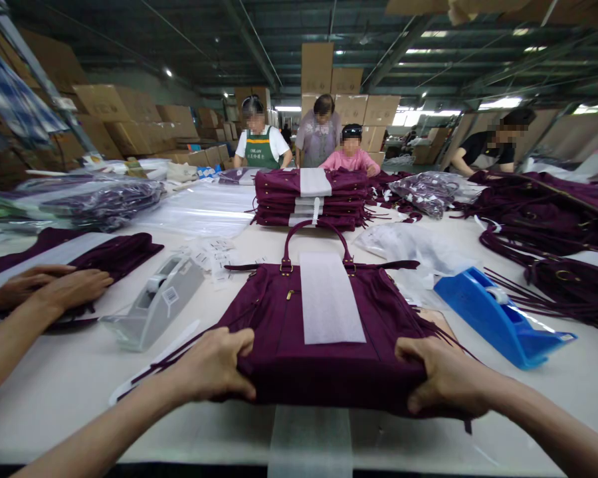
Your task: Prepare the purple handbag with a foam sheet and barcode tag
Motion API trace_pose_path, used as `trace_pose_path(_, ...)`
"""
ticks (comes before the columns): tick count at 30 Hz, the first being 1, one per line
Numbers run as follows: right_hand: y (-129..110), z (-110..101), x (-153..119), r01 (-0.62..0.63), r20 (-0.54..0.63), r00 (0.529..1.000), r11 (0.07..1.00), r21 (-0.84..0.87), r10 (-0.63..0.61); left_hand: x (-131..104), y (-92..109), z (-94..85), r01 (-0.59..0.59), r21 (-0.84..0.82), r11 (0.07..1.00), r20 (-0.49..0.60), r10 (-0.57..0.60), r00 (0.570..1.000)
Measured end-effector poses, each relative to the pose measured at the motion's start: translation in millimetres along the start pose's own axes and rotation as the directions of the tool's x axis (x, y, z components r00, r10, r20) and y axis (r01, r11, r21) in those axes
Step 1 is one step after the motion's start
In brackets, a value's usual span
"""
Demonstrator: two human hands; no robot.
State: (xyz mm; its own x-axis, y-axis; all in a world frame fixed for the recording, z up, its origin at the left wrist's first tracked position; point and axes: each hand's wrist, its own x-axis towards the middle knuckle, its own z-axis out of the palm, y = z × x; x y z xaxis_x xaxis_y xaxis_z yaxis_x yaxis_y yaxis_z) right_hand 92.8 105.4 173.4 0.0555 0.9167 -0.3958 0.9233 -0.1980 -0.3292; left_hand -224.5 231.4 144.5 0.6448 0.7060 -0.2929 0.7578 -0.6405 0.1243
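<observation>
A purple handbag (274, 332) lies on the white table, its near edge toward me and its looped handle pointing away. My left hand (214, 365) grips the bag's near left corner, thumb below and fingers on top. At the near right corner, my right hand (443, 375) is closed on the bag in the same way. A white paper strip (329, 299) lies over the bag's front and handle base. Another pale strip (310, 438) hangs from beneath the bag over the table's near edge.
A grey tape dispenser (162, 299) stands left, a blue one (503, 318) right. Behind is a stack of purple bags (279, 199). Another person's hands (74, 289) press a bag at far left. Purple bags (568, 219) pile at right. Several people work across the table (219, 431).
</observation>
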Motion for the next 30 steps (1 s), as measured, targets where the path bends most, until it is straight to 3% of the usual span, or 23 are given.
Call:
trace_pose_path(2,1.4,-14.5,10.4,-0.019,0.068,0.998,0.994,0.108,0.011,13.3,-2.6,-29.9,0.065,-0.024,0.998,0.000,-0.065,0.998)
trace_pose_path(4,4.3,-25.3,20.9,-0.051,0.158,0.987,0.977,0.208,0.018,26.6,-5.7,-52.4,0.060,-0.066,0.996,0.023,-0.059,0.998)
trace_pose_path(7,11.3,-32.9,36.5,-0.083,0.224,0.974,0.937,0.339,0.005,46.5,-8.1,-65.3,0.014,-0.183,0.983,0.116,0.007,0.993)
trace_pose_path(11,20.5,-18.6,61.7,-0.149,0.331,0.943,0.912,0.381,0.015,77.4,-4.5,-44.4,0.064,0.000,0.998,0.242,-0.062,0.968)
trace_pose_path(15,22.1,-0.8,74.1,-0.165,0.330,0.943,0.927,0.338,0.048,90.8,-0.3,-21.6,0.048,0.086,0.995,0.218,-0.066,0.974)
trace_pose_path(18,15.7,-0.4,68.7,-0.087,0.238,0.970,0.976,0.199,0.038,83.2,2.4,-22.8,-0.004,0.115,0.993,0.149,-0.013,0.989)
trace_pose_path(21,5.9,-2.7,60.1,-0.003,0.121,0.993,1.000,0.001,0.003,76.4,4.0,-27.5,-0.151,0.143,0.978,0.104,0.137,0.985)
trace_pose_path(23,-0.1,-2.4,55.4,0.045,0.100,0.994,0.999,-0.004,-0.045,76.7,2.5,-27.3,-0.206,0.096,0.974,0.118,0.194,0.974)
trace_pose_path(27,-8.2,2.0,51.2,0.062,0.104,0.992,0.996,0.065,-0.069,79.9,-5.5,-24.0,-0.153,-0.024,0.988,0.140,0.155,0.978)
trace_pose_path(30,-10.5,9.8,56.8,0.062,0.043,0.997,0.998,-0.003,-0.062,75.5,-4.3,-26.9,-0.134,-0.004,0.991,0.144,0.133,0.981)
